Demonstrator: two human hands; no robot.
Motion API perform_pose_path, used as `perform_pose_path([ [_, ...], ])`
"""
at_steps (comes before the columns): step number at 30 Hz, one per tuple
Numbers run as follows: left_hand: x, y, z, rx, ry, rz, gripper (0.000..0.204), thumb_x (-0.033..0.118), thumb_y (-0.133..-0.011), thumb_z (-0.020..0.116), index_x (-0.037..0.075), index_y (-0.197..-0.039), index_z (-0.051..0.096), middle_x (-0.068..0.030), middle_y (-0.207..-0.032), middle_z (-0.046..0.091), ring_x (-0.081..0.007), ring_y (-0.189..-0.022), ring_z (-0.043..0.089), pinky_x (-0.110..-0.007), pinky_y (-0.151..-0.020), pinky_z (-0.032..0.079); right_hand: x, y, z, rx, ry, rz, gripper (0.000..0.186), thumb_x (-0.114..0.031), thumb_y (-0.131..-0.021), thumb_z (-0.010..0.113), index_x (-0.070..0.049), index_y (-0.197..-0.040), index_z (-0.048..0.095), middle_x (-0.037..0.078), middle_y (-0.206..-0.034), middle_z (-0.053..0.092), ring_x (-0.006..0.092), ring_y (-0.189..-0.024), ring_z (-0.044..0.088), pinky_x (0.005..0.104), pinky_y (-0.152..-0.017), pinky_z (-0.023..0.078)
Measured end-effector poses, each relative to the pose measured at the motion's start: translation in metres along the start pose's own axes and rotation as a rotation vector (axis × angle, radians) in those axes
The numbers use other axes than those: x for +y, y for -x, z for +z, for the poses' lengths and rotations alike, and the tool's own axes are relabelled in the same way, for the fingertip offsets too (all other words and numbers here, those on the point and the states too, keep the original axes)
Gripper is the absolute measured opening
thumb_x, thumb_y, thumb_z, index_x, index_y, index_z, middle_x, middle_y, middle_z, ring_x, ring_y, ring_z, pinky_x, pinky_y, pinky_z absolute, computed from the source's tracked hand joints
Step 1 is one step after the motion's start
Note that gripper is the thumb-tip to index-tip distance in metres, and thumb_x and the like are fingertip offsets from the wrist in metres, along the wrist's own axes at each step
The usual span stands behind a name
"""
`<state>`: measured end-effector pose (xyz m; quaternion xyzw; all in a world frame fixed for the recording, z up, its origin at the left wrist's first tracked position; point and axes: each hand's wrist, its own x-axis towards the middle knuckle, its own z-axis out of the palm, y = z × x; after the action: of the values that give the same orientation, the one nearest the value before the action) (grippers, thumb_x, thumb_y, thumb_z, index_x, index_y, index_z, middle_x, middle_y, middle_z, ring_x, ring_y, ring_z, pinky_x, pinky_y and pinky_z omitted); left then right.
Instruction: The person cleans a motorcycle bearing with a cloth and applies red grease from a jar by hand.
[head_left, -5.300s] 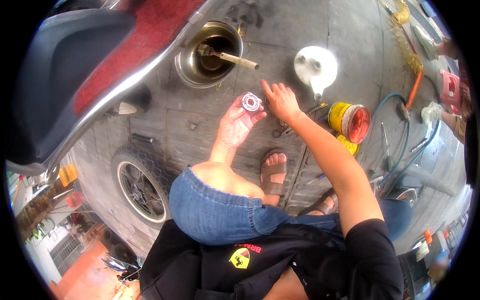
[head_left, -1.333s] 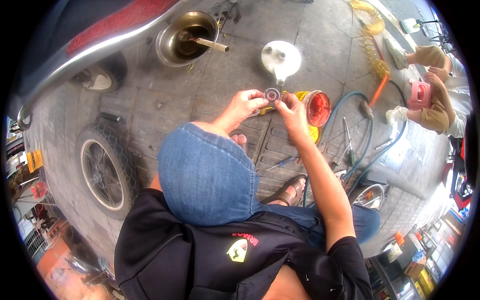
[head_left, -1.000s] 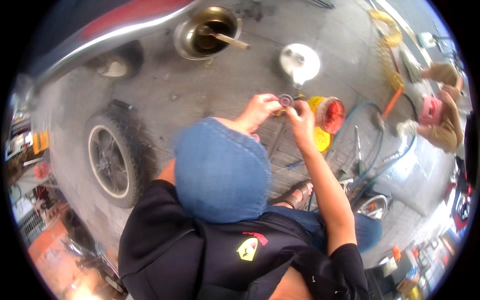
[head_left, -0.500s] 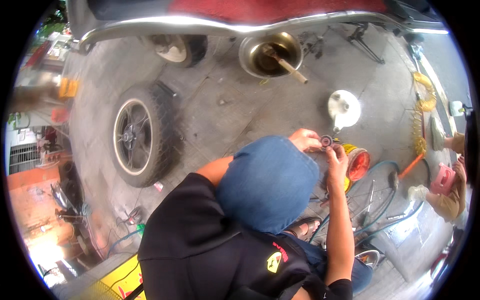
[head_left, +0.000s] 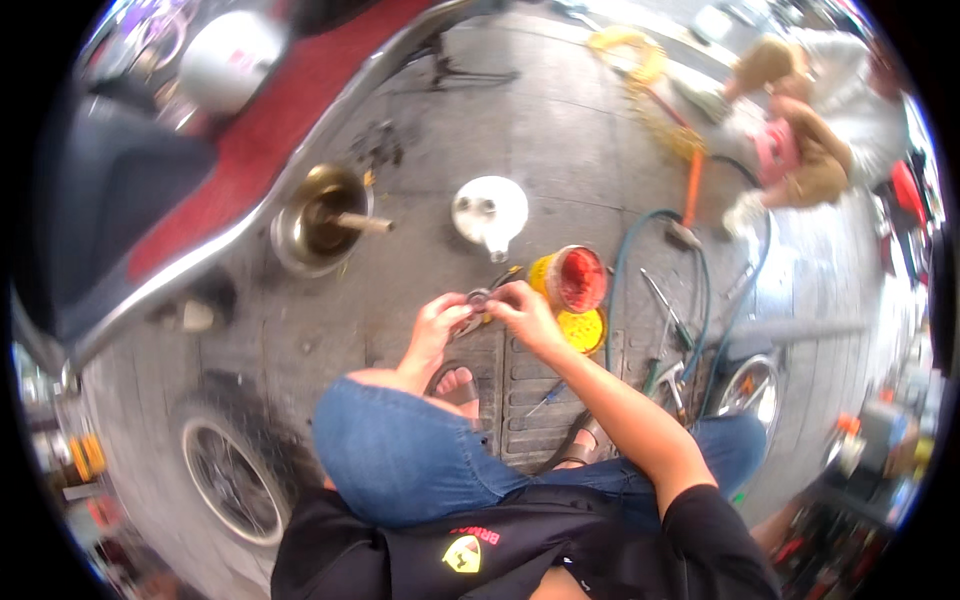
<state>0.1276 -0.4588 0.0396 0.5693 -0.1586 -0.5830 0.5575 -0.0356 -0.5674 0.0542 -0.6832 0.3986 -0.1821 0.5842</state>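
Observation:
A small dark ring-shaped bearing (head_left: 477, 297) is pinched between the fingertips of both my hands, above the floor in front of my feet. My left hand (head_left: 437, 322) holds its near left side, and my right hand (head_left: 524, 310) grips it from the right with thumb and fingers closed. Just right of my right hand stands a yellow tub (head_left: 541, 274) with red grease inside. Its yellow lid (head_left: 583, 329) lies beside it. Beyond my hands rests a white round brake plate (head_left: 497, 205) with a short arm toward me.
A metal basin (head_left: 297, 248) with a wooden-handled brush stands at the left, near a red-floored vehicle edge (head_left: 240, 190). A spoked wheel (head_left: 235, 475) lies lower left. Screwdrivers, a hammer (head_left: 675, 385) and a blue-green hose (head_left: 615, 290) lie right. Another person sits at far right.
My view has swung to the right, so the wheel, basin and plate appear further left. Both hands still hold the bearing. My left knee no longer covers the left hand's wrist.

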Motion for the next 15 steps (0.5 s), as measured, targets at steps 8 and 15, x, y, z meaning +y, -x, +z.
perform_pose_path([
  [8,-0.003,-0.003,0.000,-0.036,0.063,-0.026,0.026,0.015,-0.083,0.064,0.003,-0.106,0.062,-0.0053,-0.095,0.068,-0.0150,-0.085,0.064,-0.031,-0.078,0.050,-0.006,0.012,-0.008,-0.022,-0.012,0.002,0.031,-0.025,-0.083,0.072,-0.001,-0.101,0.066,0.012,-0.094,0.063,0.0205,-0.087,0.063,0.0331,-0.079,0.051],
  [15,-0.008,0.016,-0.024,0.046,0.181,-0.047,0.026,0.017,-0.082,0.066,0.008,-0.107,0.063,-0.0028,-0.098,0.066,-0.0175,-0.090,0.063,-0.033,-0.079,0.050,-0.007,0.006,-0.110,-0.260,0.426,-0.176,0.051,-0.037,-0.079,0.072,-0.005,-0.117,0.062,0.017,-0.109,0.062,0.0297,-0.100,0.061,0.0389,-0.087,0.049],
])
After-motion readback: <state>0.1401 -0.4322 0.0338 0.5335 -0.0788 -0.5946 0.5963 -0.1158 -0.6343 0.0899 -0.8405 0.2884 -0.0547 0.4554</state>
